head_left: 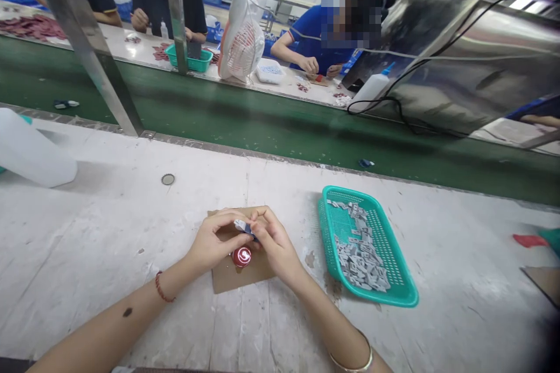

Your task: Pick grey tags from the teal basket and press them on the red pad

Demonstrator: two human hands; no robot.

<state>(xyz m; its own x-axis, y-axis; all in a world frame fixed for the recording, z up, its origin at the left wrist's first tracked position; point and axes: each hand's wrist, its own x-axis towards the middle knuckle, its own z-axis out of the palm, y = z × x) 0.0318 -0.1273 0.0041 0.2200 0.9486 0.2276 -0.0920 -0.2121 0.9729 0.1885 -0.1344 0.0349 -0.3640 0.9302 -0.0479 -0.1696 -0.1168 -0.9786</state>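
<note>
Both of my hands meet over a brown cardboard piece (pixel 227 280) on the pale worktable. Between their fingertips is a small blue and white piece (pixel 245 227). My left hand (pixel 214 240) pinches it from the left, thumb below and fingers above. From the right, my right hand (pixel 273 242) has its thumb and fingers closed on the same piece. A shiny round red object (pixel 241 256) rests on the cardboard just below the fingers. To the right stands a green perforated basket (pixel 396 245) holding many small grey and white pieces (pixel 363 262).
A white plastic container (pixel 32 148) stands at the left, with a small metal ring (pixel 167 179) nearer the middle. Beyond the table runs a green conveyor belt (pixel 245 122). Several people work across it. A red item (pixel 529 240) lies at the far right.
</note>
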